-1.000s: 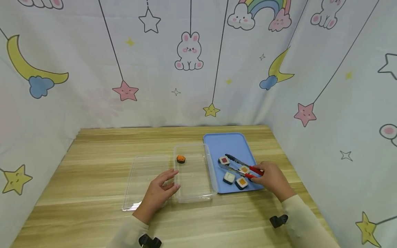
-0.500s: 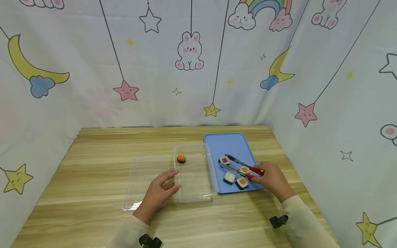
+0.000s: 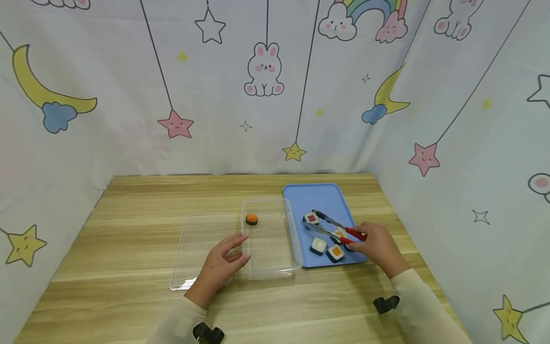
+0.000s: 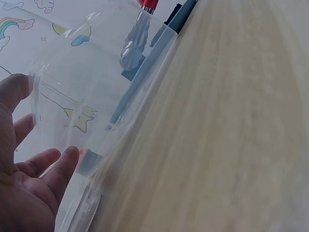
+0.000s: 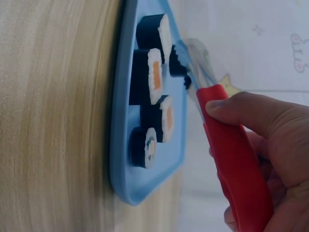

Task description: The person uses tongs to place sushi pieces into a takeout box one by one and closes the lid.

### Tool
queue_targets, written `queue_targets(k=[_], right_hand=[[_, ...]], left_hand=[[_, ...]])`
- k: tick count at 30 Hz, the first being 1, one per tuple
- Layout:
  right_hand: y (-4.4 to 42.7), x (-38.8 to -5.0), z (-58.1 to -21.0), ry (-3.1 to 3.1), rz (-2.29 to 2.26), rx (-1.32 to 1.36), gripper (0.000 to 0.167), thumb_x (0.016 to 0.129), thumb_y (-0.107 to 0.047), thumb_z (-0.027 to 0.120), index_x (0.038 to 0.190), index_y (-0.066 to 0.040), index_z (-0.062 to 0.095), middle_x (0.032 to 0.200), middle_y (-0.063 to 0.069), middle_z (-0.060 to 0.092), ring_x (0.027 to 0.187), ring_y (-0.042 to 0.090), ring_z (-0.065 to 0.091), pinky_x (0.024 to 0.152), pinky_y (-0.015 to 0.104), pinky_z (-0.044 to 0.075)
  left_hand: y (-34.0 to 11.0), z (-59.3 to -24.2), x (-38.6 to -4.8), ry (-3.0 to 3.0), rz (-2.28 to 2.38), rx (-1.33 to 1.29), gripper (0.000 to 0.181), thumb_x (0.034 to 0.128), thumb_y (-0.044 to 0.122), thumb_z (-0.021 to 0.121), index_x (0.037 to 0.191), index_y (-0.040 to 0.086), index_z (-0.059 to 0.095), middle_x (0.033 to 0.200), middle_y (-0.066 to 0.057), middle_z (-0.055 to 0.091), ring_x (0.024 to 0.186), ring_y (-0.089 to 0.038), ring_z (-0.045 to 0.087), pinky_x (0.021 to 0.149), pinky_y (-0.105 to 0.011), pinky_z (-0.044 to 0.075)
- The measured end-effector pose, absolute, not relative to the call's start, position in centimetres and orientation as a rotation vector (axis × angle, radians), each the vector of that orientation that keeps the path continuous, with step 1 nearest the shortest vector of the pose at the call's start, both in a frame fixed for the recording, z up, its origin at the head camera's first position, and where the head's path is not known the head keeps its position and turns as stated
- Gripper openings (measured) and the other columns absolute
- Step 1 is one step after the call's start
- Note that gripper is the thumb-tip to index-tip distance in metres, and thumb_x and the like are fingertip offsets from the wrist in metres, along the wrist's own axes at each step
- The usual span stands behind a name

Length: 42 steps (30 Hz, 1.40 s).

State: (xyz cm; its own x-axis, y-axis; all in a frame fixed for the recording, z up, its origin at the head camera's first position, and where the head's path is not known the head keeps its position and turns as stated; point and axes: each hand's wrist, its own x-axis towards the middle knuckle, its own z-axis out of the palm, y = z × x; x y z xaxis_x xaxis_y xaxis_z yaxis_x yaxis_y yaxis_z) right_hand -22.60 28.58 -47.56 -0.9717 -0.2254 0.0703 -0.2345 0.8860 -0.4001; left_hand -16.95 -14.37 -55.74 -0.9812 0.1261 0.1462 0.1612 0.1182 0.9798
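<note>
My right hand [image 3: 378, 247] grips red-handled metal tongs [image 5: 236, 154]. Their tips stand around a sushi roll with a dark red centre [image 3: 311, 218], over the blue tray [image 3: 315, 193]. Nearer on that tray sit a pale-topped roll [image 3: 318, 246] and an orange-centred roll [image 3: 335, 253]; another orange-centred roll [image 5: 166, 118] and a small round roll [image 5: 150, 147] are partly covered by the tongs in the head view. My left hand [image 3: 223, 264], fingers spread and loosely bent, touches the left wall of a clear plastic box [image 3: 272, 274]. Inside the box lies an orange-topped sushi piece [image 3: 251, 219].
A clear flat lid [image 3: 206, 239] lies on the wooden table [image 3: 107, 258] left of the box, partly behind my left hand. The box's right side adjoins the tray. A printed curtain [image 3: 215, 95] encloses the table at the back and sides.
The tong tips and the dark-red-centred roll have risen slightly in the head view. The left hand and the box hold their places.
</note>
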Motion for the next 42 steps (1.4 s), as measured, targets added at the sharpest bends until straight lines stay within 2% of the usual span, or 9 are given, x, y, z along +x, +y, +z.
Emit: queue_targets(k=[10, 14, 25, 34, 42], right_hand=[[28.4, -23.3, -46.3, -2.987, 0.657, 0.366, 0.044, 0.082, -0.019, 0.089, 0.120, 0.000, 0.076, 0.096, 0.014, 0.072, 0.078, 0.023, 0.060, 0.067, 0.038, 0.059], [28.1, -23.7, -45.2, -2.937, 0.696, 0.392, 0.043, 0.082, -0.016, 0.089, 0.120, -0.001, 0.077, 0.091, 0.011, 0.070, 0.076, 0.023, 0.060, 0.065, 0.036, 0.058], [25.5, -24.9, -42.4, -2.901, 0.708, 0.508, 0.042, 0.083, -0.017, 0.088, 0.120, -0.002, 0.077, 0.092, 0.006, 0.070, 0.078, 0.022, 0.061, 0.066, 0.035, 0.059], [22.2, -25.8, -42.4, -2.934, 0.734, 0.602, 0.043, 0.081, -0.018, 0.089, 0.120, -0.005, 0.078, 0.098, 0.005, 0.071, 0.084, 0.023, 0.064, 0.071, 0.036, 0.062], [19.6, -26.1, -43.4, -3.010, 0.662, 0.688, 0.041, 0.080, -0.022, 0.091, 0.116, -0.005, 0.079, 0.092, -0.001, 0.068, 0.080, 0.018, 0.059, 0.067, 0.031, 0.057]], left_hand=[[-14.6, -55.8, -17.1, -2.303, -2.064, -0.312, 0.053, 0.0898, 0.006, 0.082, 0.138, -0.004, 0.063, 0.154, -0.025, 0.048, 0.141, -0.040, 0.048, 0.100, -0.035, 0.058], [-14.6, -55.8, -17.1, -2.295, -2.068, -0.323, 0.053, 0.0901, 0.006, 0.081, 0.138, -0.005, 0.063, 0.153, -0.026, 0.047, 0.141, -0.042, 0.046, 0.100, -0.035, 0.058], [-14.5, -55.9, -17.2, -2.281, -2.100, -0.305, 0.053, 0.0892, 0.003, 0.081, 0.138, -0.005, 0.063, 0.154, -0.025, 0.048, 0.142, -0.041, 0.046, 0.101, -0.037, 0.057], [-14.4, -55.7, -17.2, -2.305, -2.068, -0.298, 0.052, 0.0901, 0.006, 0.082, 0.139, -0.002, 0.064, 0.154, -0.020, 0.050, 0.140, -0.038, 0.048, 0.101, -0.036, 0.057], [-14.4, -55.9, -17.2, -2.294, -2.095, -0.298, 0.052, 0.0892, 0.003, 0.081, 0.138, -0.004, 0.063, 0.153, -0.023, 0.049, 0.140, -0.039, 0.049, 0.101, -0.035, 0.057]])
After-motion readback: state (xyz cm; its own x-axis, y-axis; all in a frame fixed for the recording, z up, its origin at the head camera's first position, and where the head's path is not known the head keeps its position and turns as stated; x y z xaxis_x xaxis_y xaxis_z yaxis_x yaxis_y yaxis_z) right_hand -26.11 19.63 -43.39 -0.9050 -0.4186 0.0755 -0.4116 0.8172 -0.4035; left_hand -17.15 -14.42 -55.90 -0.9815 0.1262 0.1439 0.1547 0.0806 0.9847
